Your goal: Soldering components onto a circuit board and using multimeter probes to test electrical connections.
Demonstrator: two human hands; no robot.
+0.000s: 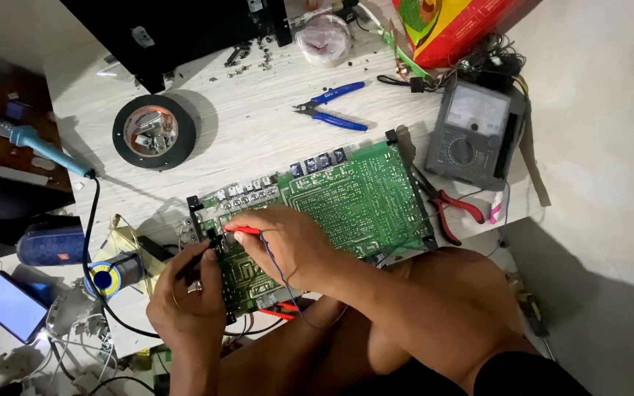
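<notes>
Pale wood-grain bench, pretty crowded, sitting low over a light floor. Far left a phone with its screen lit lies off the bench edge among white cables, next to a blue speaker and a blue-handled soldering iron. The roll of black tape has small screws piled in its core.

The left hand is closed around a black probe, and the right hand pinches a red probe; both tips touch the left end of the green circuit board. That board hangs over the near bench edge.

Blue pliers sit in the only open patch, mid-bench. Right side: grey meter, red pliers at the edge, and a red and yellow box at the back corner.
</notes>
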